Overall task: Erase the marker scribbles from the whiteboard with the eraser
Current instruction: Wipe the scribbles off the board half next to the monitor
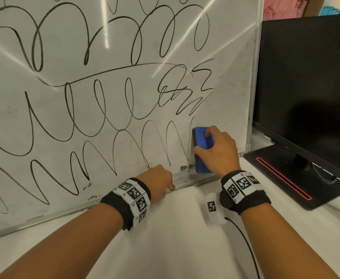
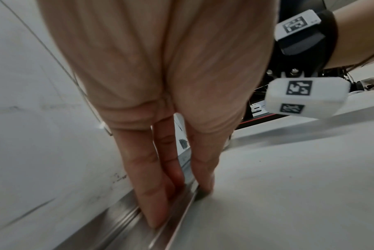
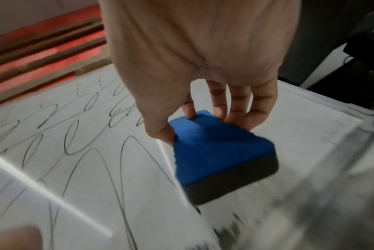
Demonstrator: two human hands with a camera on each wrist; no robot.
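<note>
A whiteboard (image 1: pixel 108 121) stands upright on a white table, covered with black looping marker scribbles (image 1: pixel 80 109). My right hand (image 1: pixel 215 152) grips a blue eraser (image 1: pixel 201 150) with a dark felt pad, holding it flat against the board near its lower right corner; the same eraser (image 3: pixel 220 152) shows between thumb and fingers in the right wrist view. The strip right of the eraser is wiped, with grey smudges (image 1: pixel 185 167) by the frame. My left hand (image 1: pixel 161 182) pinches the board's metal bottom frame (image 2: pixel 173 208), fingers (image 2: pixel 152 199) on the board side, thumb on the table side.
A black monitor (image 1: pixel 306 87) stands just right of the board, its black base with a red line (image 1: pixel 286 178) on the table. A black cable (image 1: pixel 243 238) runs from my right wrist over the white table (image 1: pixel 175 248).
</note>
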